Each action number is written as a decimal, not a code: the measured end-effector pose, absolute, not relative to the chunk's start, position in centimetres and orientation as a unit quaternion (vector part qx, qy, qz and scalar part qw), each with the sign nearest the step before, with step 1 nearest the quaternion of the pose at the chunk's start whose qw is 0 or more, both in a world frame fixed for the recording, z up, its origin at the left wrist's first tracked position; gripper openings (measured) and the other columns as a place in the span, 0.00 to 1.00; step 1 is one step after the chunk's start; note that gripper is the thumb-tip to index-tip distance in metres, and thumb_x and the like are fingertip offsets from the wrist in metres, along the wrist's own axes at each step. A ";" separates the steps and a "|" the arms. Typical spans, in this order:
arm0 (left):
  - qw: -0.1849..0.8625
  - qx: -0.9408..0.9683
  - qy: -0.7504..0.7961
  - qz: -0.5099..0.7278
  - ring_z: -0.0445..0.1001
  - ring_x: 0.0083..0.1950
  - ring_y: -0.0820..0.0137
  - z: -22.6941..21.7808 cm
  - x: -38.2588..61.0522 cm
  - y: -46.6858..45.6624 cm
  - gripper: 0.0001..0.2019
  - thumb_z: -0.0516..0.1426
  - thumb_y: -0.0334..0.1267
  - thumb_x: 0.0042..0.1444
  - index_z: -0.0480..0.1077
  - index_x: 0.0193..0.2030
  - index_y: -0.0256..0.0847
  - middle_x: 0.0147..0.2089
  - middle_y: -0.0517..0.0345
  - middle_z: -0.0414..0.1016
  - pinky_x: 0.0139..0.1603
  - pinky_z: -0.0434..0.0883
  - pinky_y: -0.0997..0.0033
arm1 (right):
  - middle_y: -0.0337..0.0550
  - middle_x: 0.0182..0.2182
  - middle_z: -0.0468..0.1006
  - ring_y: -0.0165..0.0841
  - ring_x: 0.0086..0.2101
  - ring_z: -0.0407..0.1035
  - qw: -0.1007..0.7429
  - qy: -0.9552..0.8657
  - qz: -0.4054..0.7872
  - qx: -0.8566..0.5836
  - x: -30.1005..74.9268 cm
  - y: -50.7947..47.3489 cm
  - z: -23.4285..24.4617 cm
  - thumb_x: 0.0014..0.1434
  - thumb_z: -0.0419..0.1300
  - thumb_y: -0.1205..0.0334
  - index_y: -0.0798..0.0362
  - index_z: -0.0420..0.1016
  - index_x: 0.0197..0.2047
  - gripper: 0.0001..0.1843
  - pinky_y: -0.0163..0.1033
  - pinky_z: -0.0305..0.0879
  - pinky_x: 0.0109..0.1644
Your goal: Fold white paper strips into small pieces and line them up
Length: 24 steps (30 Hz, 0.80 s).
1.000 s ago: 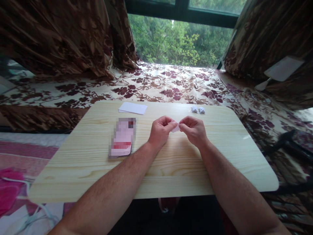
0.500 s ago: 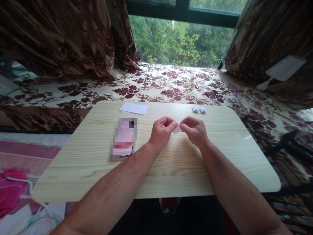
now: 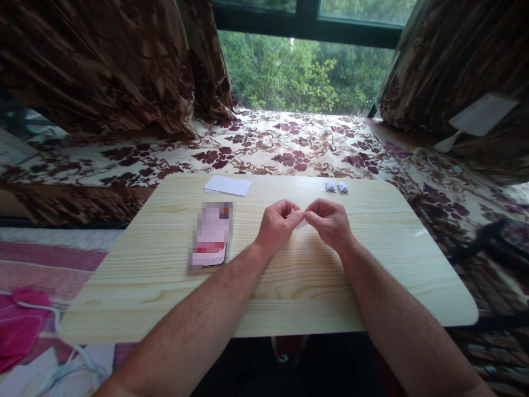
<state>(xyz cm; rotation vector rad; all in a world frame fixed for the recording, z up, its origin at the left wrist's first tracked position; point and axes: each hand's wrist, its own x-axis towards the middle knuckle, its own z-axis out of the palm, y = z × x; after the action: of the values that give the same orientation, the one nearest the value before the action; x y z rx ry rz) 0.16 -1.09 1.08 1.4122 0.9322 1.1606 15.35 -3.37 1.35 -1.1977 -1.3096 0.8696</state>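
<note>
A small piece of white paper [image 3: 301, 221] is pinched between both hands above the middle of the table. My left hand [image 3: 279, 223] grips its left side between thumb and fingertips. From the other side my right hand [image 3: 329, 220] pinches it, with the thumbs almost touching. Fingers cover most of the paper, so its folds cannot be made out. Beyond my right hand sit two small folded white paper pieces [image 3: 336, 187] with raised peaks, side by side. A short stack of white paper strips [image 3: 227, 186] lies at the table's far left.
On the light wooden table [image 3: 165, 298], a phone in a pink case [image 3: 210, 237], partly pixelated, lies left of my left forearm. Past the far edge is a flower-patterned window ledge [image 3: 289, 143]. A white lamp [image 3: 481, 114] stands at the right.
My left thumb has moved slightly right, toward the right thumb, and less of the paper shows between them. Both hands keep their grip. The view has shifted a little.
</note>
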 end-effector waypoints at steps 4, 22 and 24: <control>0.504 0.600 0.402 0.474 0.62 0.27 0.75 0.9 0.1 -1.0 0.09 0.63 0.41 0.53 0.73 0.29 0.37 0.25 0.62 0.67 0.27 0.59 0.74 | 0.33 0.18 0.65 0.24 0.21 0.55 0.535 -0.568 0.355 -0.515 15.2 -3.6 1.7 0.50 0.63 0.64 0.54 0.71 0.23 0.06 0.33 0.48 0.24; 0.583 0.514 0.380 0.502 0.70 0.29 0.73 0.2 0.3 -0.4 0.11 0.66 0.43 0.49 0.77 0.32 0.37 0.29 0.59 0.75 0.32 0.67 0.73 | 0.33 0.17 0.64 0.25 0.21 0.54 0.539 -0.566 0.318 -0.537 15.2 -3.6 1.7 0.49 0.61 0.64 0.53 0.71 0.23 0.06 0.34 0.49 0.24; 0.586 0.504 0.381 0.508 0.70 0.29 0.73 0.0 0.3 -0.3 0.11 0.66 0.43 0.49 0.75 0.30 0.37 0.28 0.59 0.74 0.33 0.68 0.72 | 0.33 0.18 0.65 0.25 0.21 0.55 0.540 -0.562 0.326 -0.535 15.2 -3.5 1.7 0.49 0.61 0.64 0.53 0.71 0.23 0.06 0.34 0.49 0.24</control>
<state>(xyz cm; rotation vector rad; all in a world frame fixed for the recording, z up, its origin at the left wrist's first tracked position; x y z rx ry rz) 0.28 -0.27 0.01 1.1761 0.8877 1.1837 15.24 -3.50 1.66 -1.2704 -1.3362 0.7749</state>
